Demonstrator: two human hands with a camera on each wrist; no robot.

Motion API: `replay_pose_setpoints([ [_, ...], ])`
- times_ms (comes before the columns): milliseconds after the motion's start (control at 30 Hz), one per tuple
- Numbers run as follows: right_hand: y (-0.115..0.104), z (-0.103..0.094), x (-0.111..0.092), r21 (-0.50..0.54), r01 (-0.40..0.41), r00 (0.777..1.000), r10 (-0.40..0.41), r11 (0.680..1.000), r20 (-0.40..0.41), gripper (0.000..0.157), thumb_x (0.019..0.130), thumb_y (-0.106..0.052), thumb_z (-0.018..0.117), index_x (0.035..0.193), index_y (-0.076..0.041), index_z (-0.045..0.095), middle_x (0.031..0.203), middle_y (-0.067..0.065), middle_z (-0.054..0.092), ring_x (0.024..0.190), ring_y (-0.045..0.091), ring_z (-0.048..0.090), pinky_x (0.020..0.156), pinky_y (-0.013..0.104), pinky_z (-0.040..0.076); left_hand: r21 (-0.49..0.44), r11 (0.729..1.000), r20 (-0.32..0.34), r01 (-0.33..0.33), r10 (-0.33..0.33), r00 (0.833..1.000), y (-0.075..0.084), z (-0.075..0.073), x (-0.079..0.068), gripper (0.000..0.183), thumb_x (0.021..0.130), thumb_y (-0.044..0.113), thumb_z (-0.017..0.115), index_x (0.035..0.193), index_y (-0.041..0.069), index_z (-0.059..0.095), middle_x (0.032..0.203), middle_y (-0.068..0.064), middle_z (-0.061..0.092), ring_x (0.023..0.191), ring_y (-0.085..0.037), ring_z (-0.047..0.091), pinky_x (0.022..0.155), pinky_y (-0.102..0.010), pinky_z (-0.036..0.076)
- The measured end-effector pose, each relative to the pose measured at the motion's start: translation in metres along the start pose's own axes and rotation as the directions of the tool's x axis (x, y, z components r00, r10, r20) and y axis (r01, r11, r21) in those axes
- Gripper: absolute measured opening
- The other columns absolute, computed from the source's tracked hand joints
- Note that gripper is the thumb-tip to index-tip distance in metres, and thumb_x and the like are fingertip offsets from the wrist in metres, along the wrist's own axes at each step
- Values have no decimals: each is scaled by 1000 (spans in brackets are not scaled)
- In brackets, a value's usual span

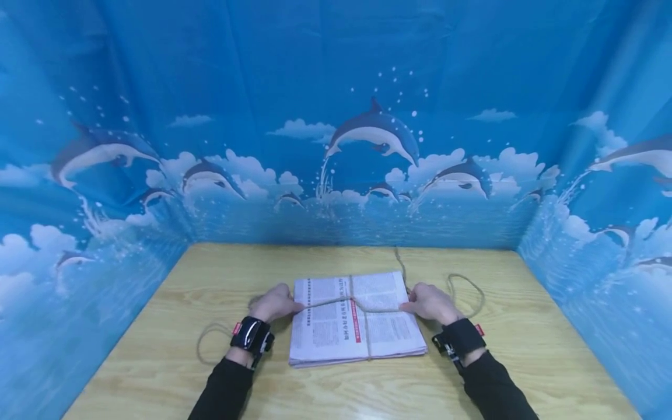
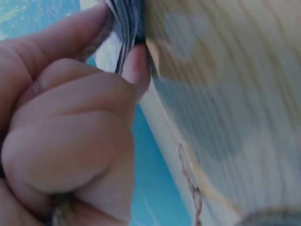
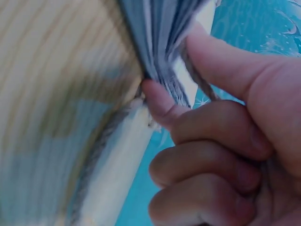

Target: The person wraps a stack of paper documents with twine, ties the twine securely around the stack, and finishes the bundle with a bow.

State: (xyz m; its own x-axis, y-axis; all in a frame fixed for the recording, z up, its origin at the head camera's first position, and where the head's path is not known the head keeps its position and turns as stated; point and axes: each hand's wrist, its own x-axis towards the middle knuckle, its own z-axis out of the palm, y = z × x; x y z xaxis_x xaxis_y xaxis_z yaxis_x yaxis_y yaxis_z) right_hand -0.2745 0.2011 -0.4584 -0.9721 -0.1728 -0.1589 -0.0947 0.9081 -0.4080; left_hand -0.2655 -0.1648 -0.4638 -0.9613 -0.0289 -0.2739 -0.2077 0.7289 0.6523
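Observation:
A flat stack of newspapers [image 1: 325, 344] lies on the table, with brown twine [image 1: 368, 335] crossing over it both ways. The left hand [image 1: 275, 302] pinches the stack's left edge, thumb above and a fingertip below the layered paper edges [image 2: 126, 33]. Twine runs beneath that thumb, and a bit shows at its curled fingers. On the opposite edge, the right hand [image 1: 433, 302] holds the paper edges [image 3: 162, 37] in the same manner. Twine [image 3: 200, 80] passes by the right thumb towards the curled fingers. The underside of the stack is hidden.
Loose twine [image 1: 475, 286] loops on the wooden table [image 1: 336, 396] beyond the right hand, and another loop [image 1: 199, 344] lies by the left wrist. One length [image 1: 400, 262] trails to the back edge. A blue dolphin-print curtain [image 1: 336, 221] surrounds the back and sides.

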Motion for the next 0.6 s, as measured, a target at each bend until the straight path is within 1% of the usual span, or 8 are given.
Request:
replay_pose_setpoints([
  [100, 1, 0, 0, 26, -5, 1000, 5, 1000, 16, 28, 85, -33, 73, 75, -8, 66, 68, 2, 58, 60, 17, 50, 54, 28, 38, 3, 1000, -3, -4, 4, 1000, 2, 1, 1, 32, 81, 24, 78, 83, 6, 52, 76, -7, 51, 64, -20, 46, 57, -30, 36],
  [200, 4, 1, 1, 34, -12, 1000, 11, 999, 21, 28, 85, -32, 74, 79, -6, 67, 72, 2, 61, 64, 17, 52, 57, 29, 41, 18, 1000, 13, -18, 18, 1000, 2, 2, 2, 29, 83, 24, 76, 81, 6, 53, 75, -6, 52, 64, -19, 46, 56, -29, 36],
  [267, 6, 1, 2, 36, -8, 1000, 8, 999, 16, 28, 85, -32, 74, 84, -4, 68, 76, 3, 63, 67, 18, 54, 60, 30, 43, 46, 998, 14, -47, 47, 999, 4, 3, 2, 26, 84, 24, 74, 78, 8, 54, 72, -4, 52, 61, -18, 45, 54, -27, 35],
  [333, 7, 1, 2, 38, -4, 1000, 4, 999, 9, 29, 85, -32, 74, 86, -4, 68, 78, 3, 64, 69, 18, 55, 62, 30, 45, 65, 995, -1, -81, 81, 997, 5, 2, 2, 26, 85, 23, 73, 75, 9, 55, 68, -3, 50, 58, -16, 44, 51, -26, 34],
  [433, 6, 1, 2, 41, 10, 1000, -10, 999, 9, 28, 85, -32, 74, 85, -4, 68, 76, 3, 63, 68, 18, 55, 61, 30, 44, 80, 991, -31, -107, 110, 993, 8, 2, 0, 28, 84, 22, 73, 70, 9, 53, 65, -2, 48, 55, -16, 43, 48, -26, 32],
  [533, 3, 2, 0, 32, 17, 1000, -17, 999, 1, 27, 85, -31, 74, 80, -6, 65, 72, 2, 60, 65, 18, 53, 59, 29, 41, 50, 994, -38, -98, 100, 994, 10, 2, -2, 26, 86, 22, 71, 74, 8, 53, 68, -4, 50, 58, -18, 46, 49, -27, 35],
  [600, 1, 2, 0, 18, 26, 1000, -26, 1000, -10, 27, 85, -30, 74, 76, -7, 63, 69, 2, 58, 63, 18, 52, 57, 28, 40, 15, 996, -32, -93, 94, 995, 9, 2, -1, 23, 88, 22, 69, 80, 7, 54, 73, -6, 53, 63, -20, 50, 53, -28, 38],
])
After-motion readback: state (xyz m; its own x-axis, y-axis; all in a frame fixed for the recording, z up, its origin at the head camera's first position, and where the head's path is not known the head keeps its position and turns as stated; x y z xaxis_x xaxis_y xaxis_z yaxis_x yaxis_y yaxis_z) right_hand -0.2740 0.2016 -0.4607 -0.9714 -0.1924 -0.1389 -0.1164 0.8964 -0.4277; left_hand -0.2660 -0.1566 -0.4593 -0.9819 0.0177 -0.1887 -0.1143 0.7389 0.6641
